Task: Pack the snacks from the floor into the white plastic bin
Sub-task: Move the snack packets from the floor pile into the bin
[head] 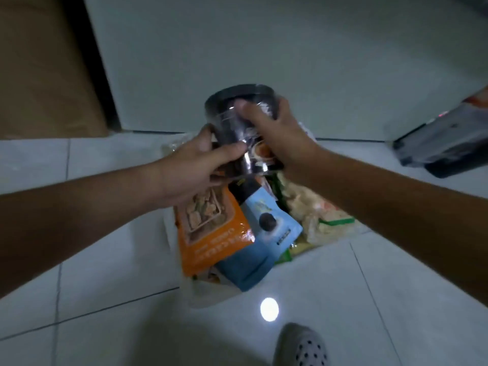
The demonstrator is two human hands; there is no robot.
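Both hands hold a dark, shiny snack pack (pixel 232 120) in the air over the white plastic bin (pixel 169 228). My left hand (pixel 195 167) grips its lower left side, and my right hand (pixel 274 133) clasps it from the right. Inside the bin lie an orange cracker bag (pixel 211 233), a light blue pouch (pixel 266 241) and a clear bag of pale chips (pixel 314 207) with green trim. The bin's walls are mostly hidden by the snacks and my arms.
A dark snack package (pixel 443 143) lies on the white tile floor at the right. A brown wooden panel (pixel 45 70) stands at the back left beside a pale wall. My foot in a grey perforated shoe (pixel 301 347) is at the bottom edge.
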